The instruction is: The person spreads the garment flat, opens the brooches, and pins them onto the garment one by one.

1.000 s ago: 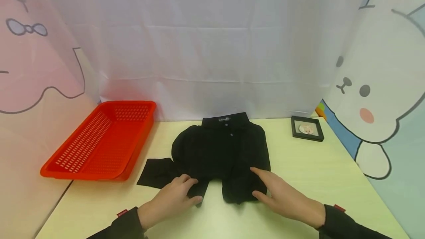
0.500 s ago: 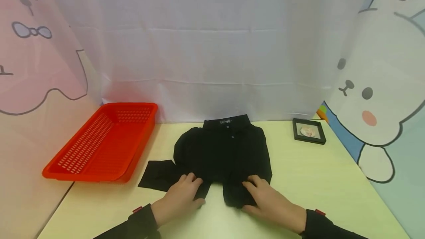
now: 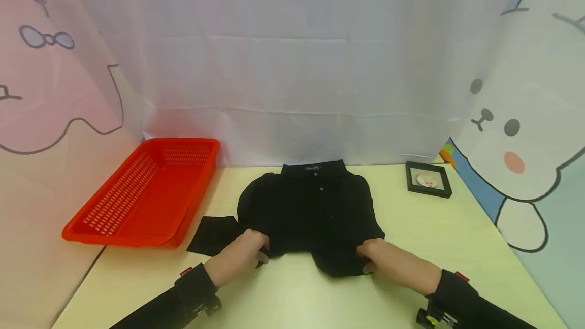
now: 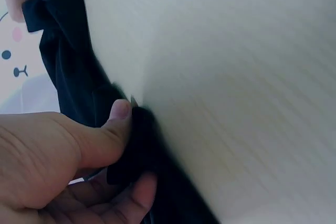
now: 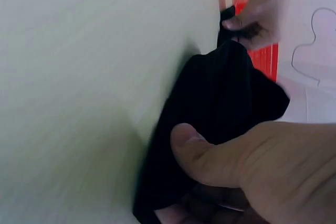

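A black shirt [image 3: 311, 212] is spread on the pale green table [image 3: 434, 248], its collar turned toward the far edge by the white curtain and its hem toward the near edge, so its long axis runs from far to near, straight away from the person. The hem is the part closest to both hands, and it is held at two points. The left hand [image 3: 237, 257] is closed on the left end of the hem; in the left wrist view the cloth is seen pinched between the thumb [image 4: 113, 129] and the curled fingers. The right hand [image 3: 388, 260] is closed on the right end in the same way, thumb on top and fingers tucked under the fold, as the right wrist view shows.

The two hands are set level with each other, at about the same reach from the near edge, so neither is nearer to the shirt. A sleeve [image 3: 212, 235] is left lying flat outside the left hand, toward the left edge. A red basket [image 3: 141, 194] stands at the far left corner, well apart from the shirt, and a small framed picture [image 3: 428, 179] lies near the far right corner.
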Tool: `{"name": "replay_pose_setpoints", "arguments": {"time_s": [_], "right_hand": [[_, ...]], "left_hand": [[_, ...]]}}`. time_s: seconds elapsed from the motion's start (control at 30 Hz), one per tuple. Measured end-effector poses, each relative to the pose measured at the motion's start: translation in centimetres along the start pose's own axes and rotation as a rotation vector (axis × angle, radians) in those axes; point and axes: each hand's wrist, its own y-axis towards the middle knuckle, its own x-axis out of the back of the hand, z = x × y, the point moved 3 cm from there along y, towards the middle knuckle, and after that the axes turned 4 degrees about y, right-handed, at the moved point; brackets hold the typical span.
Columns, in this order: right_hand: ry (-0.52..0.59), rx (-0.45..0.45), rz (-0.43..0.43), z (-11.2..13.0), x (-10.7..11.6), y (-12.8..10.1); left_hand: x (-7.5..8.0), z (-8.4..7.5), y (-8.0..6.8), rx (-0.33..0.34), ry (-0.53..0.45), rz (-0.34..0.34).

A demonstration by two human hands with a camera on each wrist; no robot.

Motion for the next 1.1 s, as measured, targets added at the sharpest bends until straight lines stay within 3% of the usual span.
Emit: {"name": "replay_pose_setpoints", "arguments": {"time_s": [0.37,0.5,0.57,0.7,0.8,0.97,1.1], "right_hand": [[-0.009,-0.304,0.058,-4.0,3.2,-4.0],[-0.009,-0.363,0.095,-5.1,4.3,-4.9],[-0.011,-0.370,0.101,-5.3,4.5,-4.9],[-0.049,-0.334,0.081,-4.4,4.5,-4.2],[-0.119,-0.271,0.028,-2.5,4.3,-3.8],[-0.163,-0.084,-0.098,1.6,3.4,-3.4],[-0.123,-0.022,-0.063,3.7,2.1,-2.9]], "left_hand": [[2.3,3.5,-1.1,0.129,-0.060,0.008],[2.8,4.3,-1.0,0.186,-0.069,0.004],[2.9,4.3,-0.8,0.201,-0.021,0.000],[2.6,3.3,-0.7,0.157,0.185,-0.041],[2.0,1.5,-0.9,0.073,0.293,-0.106],[0.8,-2.0,-1.1,-0.100,0.332,-0.227],[0.2,-4.2,-1.3,-0.188,0.315,-0.271]]}}
